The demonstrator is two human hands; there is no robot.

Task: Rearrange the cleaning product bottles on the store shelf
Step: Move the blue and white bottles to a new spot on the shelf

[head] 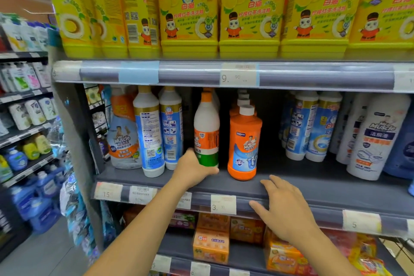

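My left hand grips the base of a white bottle with an orange cap and orange-green label, which stands upright on the middle shelf. Just right of it is a row of orange bottles with white caps, one behind another. My right hand rests open on the shelf's front edge, below and right of the orange bottles, holding nothing. Two white-and-blue bottles and a clear Mr Muscle bottle stand left of my left hand.
More white-and-blue bottles and a large white Mr Muscle bottle fill the shelf's right side. Yellow detergent jugs crowd the shelf above. Orange soap boxes lie below. Another aisle's shelves stand at left.
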